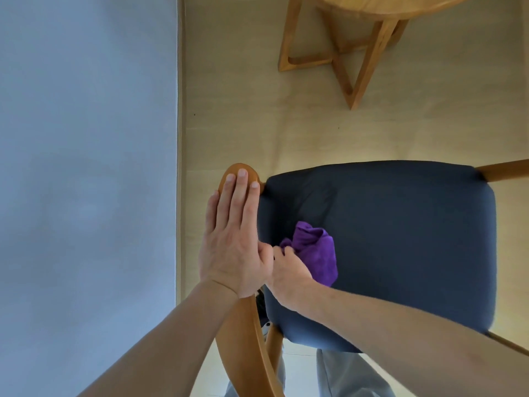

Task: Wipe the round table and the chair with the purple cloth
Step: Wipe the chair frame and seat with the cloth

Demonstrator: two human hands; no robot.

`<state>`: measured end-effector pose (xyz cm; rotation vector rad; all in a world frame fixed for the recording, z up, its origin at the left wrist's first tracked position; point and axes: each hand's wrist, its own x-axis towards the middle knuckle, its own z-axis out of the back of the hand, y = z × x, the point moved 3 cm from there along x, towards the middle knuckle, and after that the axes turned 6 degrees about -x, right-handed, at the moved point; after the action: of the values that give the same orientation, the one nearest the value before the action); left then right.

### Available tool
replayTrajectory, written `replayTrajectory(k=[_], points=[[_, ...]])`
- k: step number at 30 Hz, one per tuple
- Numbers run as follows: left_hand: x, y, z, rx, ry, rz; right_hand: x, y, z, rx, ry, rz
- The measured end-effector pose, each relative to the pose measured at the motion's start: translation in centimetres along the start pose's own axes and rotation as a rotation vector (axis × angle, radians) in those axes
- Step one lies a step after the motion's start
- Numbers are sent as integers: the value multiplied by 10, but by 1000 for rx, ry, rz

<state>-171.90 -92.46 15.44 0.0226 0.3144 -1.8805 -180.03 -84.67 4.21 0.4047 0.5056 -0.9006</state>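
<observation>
A wooden chair with a dark blue padded seat (400,239) fills the lower middle of the head view. My left hand (233,233) lies flat with straight fingers along the chair's wooden armrest (242,169), fingertips at its rounded end. My right hand (289,270) grips the bunched purple cloth (317,250) against the seat's left side, close to the armrest. The round wooden table (380,4) shows only its near rim and crossed legs at the top of the view.
A pale blue-grey wall (86,167) runs down the whole left side, close beside the armrest. Light wooden floor (243,96) lies between the chair and the table legs (363,61). My legs in light trousers (343,376) stand under the chair's near edge.
</observation>
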Motion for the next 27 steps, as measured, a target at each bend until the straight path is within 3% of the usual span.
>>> replayTrajectory(k=[3,8,13,18,22,27], points=[[0,1,1,-1,5,8,-1,-28,14,1,-46,84],[1,-1,2,30,33,17,57,-89,56,72,-233,-177],[0,0,2,22,19,11,49,-54,28,85,-174,-226],[1,0,3,-6,-17,11,-29,1,-17,79,37,51],[-1,0,4,-14,-36,-2,-35,-15,-10,174,176,162],[1,0,5,-40,-39,-1,19,-63,25,356,-128,-153]])
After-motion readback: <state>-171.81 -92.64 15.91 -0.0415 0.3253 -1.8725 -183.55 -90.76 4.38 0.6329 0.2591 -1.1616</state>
